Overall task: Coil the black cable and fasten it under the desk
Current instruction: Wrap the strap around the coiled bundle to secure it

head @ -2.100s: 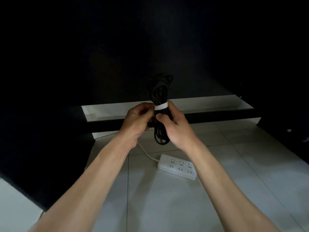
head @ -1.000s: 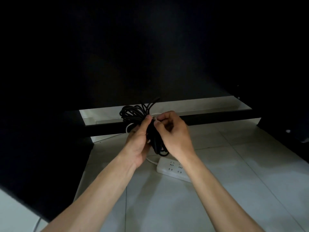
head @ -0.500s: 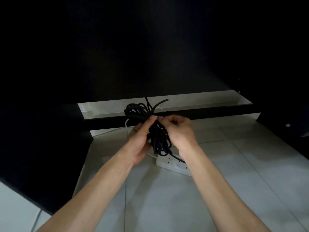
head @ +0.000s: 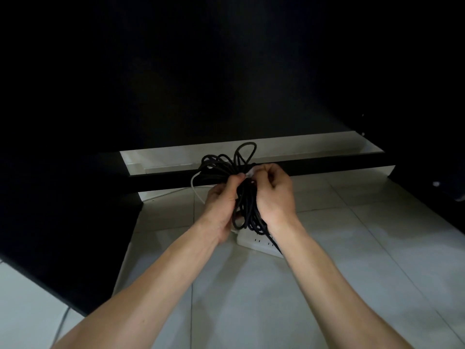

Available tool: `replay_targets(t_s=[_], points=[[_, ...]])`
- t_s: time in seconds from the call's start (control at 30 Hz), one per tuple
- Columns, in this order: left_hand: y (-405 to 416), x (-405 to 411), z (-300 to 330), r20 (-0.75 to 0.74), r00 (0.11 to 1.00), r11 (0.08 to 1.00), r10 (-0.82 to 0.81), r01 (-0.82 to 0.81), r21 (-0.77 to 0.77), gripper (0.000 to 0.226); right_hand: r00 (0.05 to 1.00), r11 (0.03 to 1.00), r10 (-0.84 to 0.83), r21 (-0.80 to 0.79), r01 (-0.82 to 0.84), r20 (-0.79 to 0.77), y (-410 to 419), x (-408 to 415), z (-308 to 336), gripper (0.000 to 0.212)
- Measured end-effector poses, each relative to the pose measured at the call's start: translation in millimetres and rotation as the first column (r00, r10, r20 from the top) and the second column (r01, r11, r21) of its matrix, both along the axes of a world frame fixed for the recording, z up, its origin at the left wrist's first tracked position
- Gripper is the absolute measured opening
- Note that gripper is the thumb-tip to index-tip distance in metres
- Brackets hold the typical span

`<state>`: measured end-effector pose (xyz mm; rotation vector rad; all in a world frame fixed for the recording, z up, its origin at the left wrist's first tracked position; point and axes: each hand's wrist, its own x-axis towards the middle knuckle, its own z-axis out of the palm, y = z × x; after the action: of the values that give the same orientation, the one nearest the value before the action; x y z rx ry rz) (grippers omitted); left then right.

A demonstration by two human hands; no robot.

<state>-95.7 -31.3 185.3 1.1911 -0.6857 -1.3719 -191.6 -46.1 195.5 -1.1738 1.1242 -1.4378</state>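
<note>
Nearest to me, pale grey floor tiles (head: 327, 285) carry a white power strip (head: 254, 243), partly hidden under my wrists. Above it, my left hand (head: 221, 200) and right hand (head: 274, 195) meet, both curled around the coiled black cable (head: 226, 167), fingertips pinching a small white tie (head: 251, 172) at its waist. Beyond, a black crossbar (head: 327, 166) spans a white ledge (head: 302, 147); farther surroundings are too dark to resolve.

Power strip (head: 254, 241) under both hands

black cable (head: 226, 167), white power strip (head: 254, 241), pale floor tiles (head: 352, 248)
</note>
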Motion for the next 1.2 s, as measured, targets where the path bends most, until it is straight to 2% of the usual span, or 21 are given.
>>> replay_targets(t_s=[0.1,0.2,0.27,0.33,0.43,0.5,0.6,0.73,0.87,1.2], points=[[-0.8,0.6,3.4,0.043,0.999,0.999,-0.031,0.031,-0.010,0.038,0.997,0.991,-0.014,-0.132,0.003,-0.082,2.7,-3.1,-3.4,0.013],[1.7,3.5,4.6,0.021,0.997,0.997,-0.071,0.071,-0.008,0.037,0.957,0.964,-0.021,-0.261,-0.058,-0.290,2.0,-8.7,-8.3,0.009],[4.0,5.5,6.6,-0.028,0.989,0.989,-0.147,0.148,0.022,0.038,0.880,0.920,-0.102,-0.381,-0.095,-0.464,-2.0,-13.6,-12.0,0.007],[5.5,7.4,11.4,-0.142,0.969,0.976,-0.204,0.213,0.053,0.041,0.781,0.869,-0.191,-0.473,-0.148,-0.595,-5.8,-15.1,-14.9,0.006],[5.4,11.7,19.0,-0.258,0.937,0.965,-0.236,0.256,0.049,0.045,0.678,0.829,-0.268,-0.522,-0.199,-0.684,-7.2,-15.8,-15.3,0.011],[6.2,14.9,22.5,-0.260,0.932,0.961,-0.253,0.274,0.047,0.046,0.647,0.811,-0.290,-0.540,-0.226,-0.705,-7.7,-17.3,-13.6,0.011],[7.2,17.9,23.9,-0.184,0.942,0.953,-0.281,0.296,0.064,0.043,0.634,0.802,-0.280,-0.538,-0.259,-0.721,-8.6,-19.2,-12.4,0.010],[6.0,20.4,20.8,-0.125,0.955,0.957,-0.270,0.281,0.073,0.040,0.708,0.798,-0.218,-0.540,-0.267,-0.672,-5.0,-23.2,-18.7,0.013],[2.4,22.9,15.2,-0.133,0.959,0.965,-0.249,0.257,0.052,0.041,0.762,0.804,-0.194,-0.545,-0.238,-0.618,1.2,-23.1,-28.4,0.022],[0.3,23.9,9.4,-0.091,0.968,0.972,-0.234,0.236,0.014,0.041,0.744,0.781,-0.228,-0.574,-0.246,-0.628,1.1,-17.5,-37.5,0.028]])
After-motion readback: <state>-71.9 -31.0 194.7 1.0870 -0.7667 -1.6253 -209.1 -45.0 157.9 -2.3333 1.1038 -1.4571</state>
